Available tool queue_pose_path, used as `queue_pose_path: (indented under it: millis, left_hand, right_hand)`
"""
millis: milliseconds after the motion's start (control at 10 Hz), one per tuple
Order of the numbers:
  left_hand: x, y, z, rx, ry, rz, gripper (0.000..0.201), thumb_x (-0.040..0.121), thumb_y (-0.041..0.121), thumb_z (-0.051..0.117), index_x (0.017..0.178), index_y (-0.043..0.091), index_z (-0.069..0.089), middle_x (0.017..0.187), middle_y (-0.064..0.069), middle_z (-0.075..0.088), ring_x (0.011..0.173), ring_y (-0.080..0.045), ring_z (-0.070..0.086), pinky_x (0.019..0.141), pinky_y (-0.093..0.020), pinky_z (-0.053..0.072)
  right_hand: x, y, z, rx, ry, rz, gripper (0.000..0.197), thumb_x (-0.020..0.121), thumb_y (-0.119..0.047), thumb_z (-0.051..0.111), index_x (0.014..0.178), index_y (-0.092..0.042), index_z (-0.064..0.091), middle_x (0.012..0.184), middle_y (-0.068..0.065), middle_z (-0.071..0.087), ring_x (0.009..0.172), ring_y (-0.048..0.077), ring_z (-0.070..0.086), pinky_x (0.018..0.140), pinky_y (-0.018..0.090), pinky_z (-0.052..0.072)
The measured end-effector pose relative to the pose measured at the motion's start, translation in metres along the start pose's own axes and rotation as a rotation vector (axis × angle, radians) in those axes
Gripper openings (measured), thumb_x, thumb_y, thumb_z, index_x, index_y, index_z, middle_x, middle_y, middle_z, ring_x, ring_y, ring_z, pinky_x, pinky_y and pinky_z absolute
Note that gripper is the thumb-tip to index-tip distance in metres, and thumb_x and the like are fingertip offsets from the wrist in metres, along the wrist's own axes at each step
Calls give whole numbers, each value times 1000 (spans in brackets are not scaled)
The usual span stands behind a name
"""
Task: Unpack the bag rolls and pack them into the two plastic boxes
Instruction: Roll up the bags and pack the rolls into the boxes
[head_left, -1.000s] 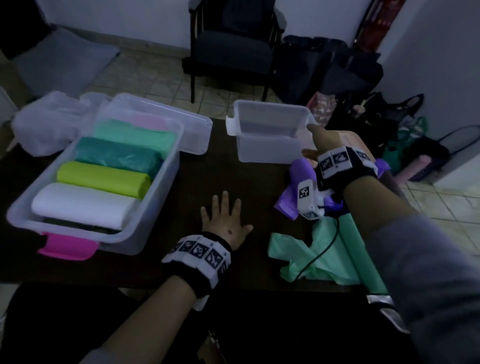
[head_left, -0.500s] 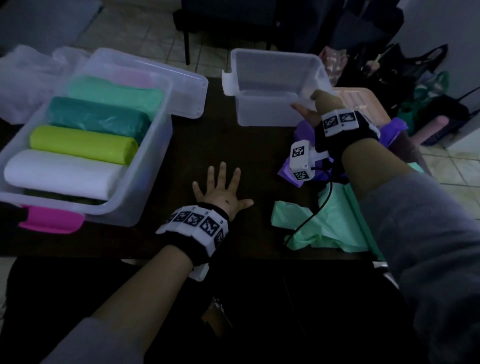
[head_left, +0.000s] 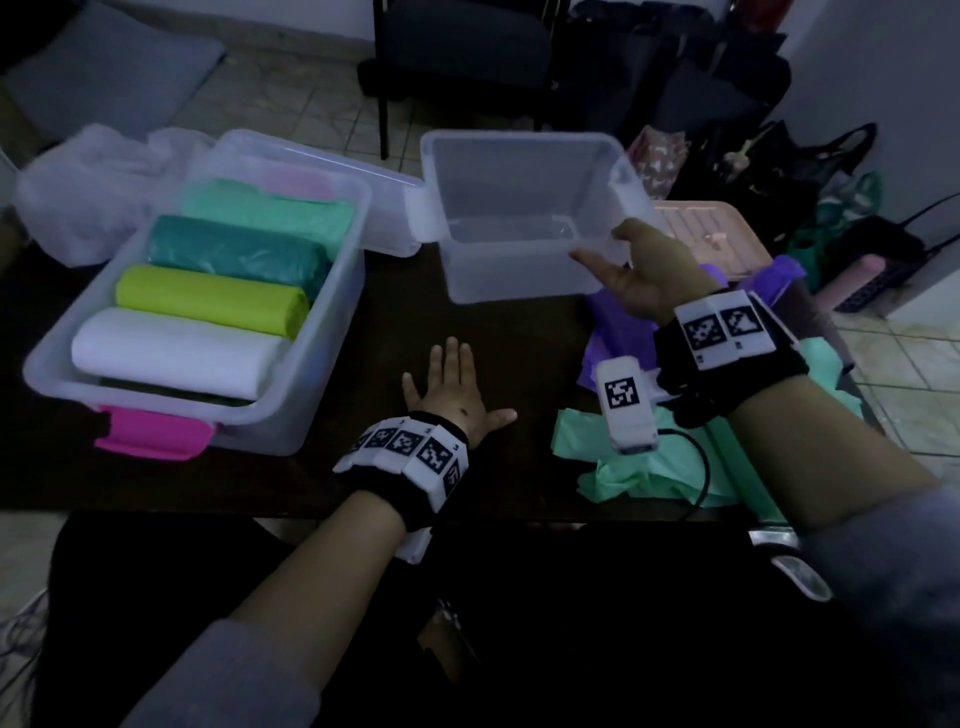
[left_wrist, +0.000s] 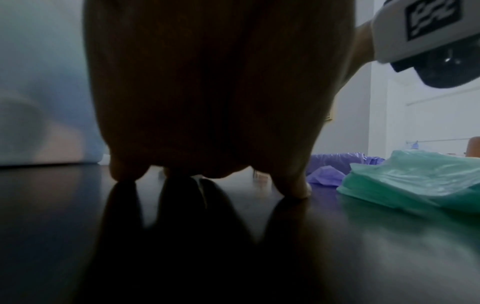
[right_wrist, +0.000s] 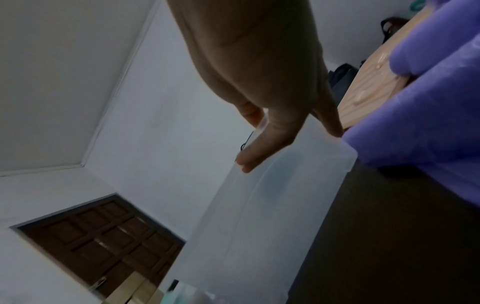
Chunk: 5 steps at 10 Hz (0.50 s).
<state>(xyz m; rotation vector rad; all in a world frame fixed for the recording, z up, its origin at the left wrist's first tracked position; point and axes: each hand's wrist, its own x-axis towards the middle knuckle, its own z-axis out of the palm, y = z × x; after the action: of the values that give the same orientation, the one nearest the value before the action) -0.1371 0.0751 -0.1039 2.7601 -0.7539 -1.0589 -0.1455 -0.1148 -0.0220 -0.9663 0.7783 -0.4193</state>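
A large clear box (head_left: 322, 364) at the left holds a white roll (head_left: 171, 353), a yellow-green roll (head_left: 208, 299), a dark teal roll (head_left: 234, 249) and a mint roll (head_left: 275, 208). An empty smaller clear box (head_left: 519, 280) stands at centre back. My right hand (head_left: 634, 275) grips its near right corner, pinching the rim; in the right wrist view the right hand (right_wrist: 267, 102) curls over the box wall (right_wrist: 259, 205). My left hand (head_left: 452, 389) lies flat on the dark table with fingers spread, holding nothing.
A loose purple bag (head_left: 618, 327) and a crumpled mint-green bag (head_left: 639, 462) lie under my right forearm. The big box's clear lid (head_left: 311, 161) lies behind it, with clear wrapping (head_left: 88, 182) at far left. A pink lid (head_left: 711, 234) sits at the right; a chair (head_left: 467, 57) stands beyond.
My right hand has shifted from the empty box's right side to its near right corner and taken hold of the rim. The left hand stays flat on the table.
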Motion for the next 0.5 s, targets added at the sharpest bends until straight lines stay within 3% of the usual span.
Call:
queue_pose_path:
  millis: [100, 200, 300, 400, 500]
  left_hand:
    - [-3, -4, 3, -6, 28, -15, 101, 87, 62, 43, 147, 8, -18, 153, -7, -27, 143, -21, -21, 115, -48, -5]
    - [-4, -6, 4, -16, 30, -5, 102, 87, 62, 44, 146, 7, -18, 153, -7, -27, 143, -21, -21, 115, -47, -5]
    - [-4, -8, 2, -15, 10, 6, 102, 87, 62, 44, 146, 8, -18, 153, -7, -27, 143, -21, -21, 115, -47, -6]
    - [-3, -11, 3, -9, 13, 23, 102, 86, 63, 43, 146, 8, -18, 153, -7, -28, 143, -20, -22, 115, -46, -7]
    - [-3, -10, 3, 6, 10, 17, 103, 86, 64, 43, 146, 8, -19, 153, -6, -29, 142, -20, -23, 115, -46, -7]
  right_hand:
    - [-14, 15, 8, -106, -24, 20, 44, 96, -2, 41, 138, 6, 32, 93, 14, 51, 77, 21, 58, 59, 24, 56]
    - [-11, 30, 13, -120, 37, 40, 45, 96, -3, 42, 139, 6, 32, 117, 22, 51, 83, 25, 60, 59, 26, 56]
    - [-18, 35, 20, -217, 45, 40, 47, 96, -30, 49, 132, 1, 43, 128, 18, 53, 113, 32, 54, 87, 34, 52]
    - [-28, 41, 27, -286, 98, 47, 55, 95, -41, 46, 132, 0, 45, 128, 17, 54, 119, 32, 50, 100, 36, 44]
    - [-17, 53, 24, 35, -31, 79, 46, 99, -11, 41, 142, 2, 29, 138, 23, 42, 96, 27, 59, 77, 31, 57]
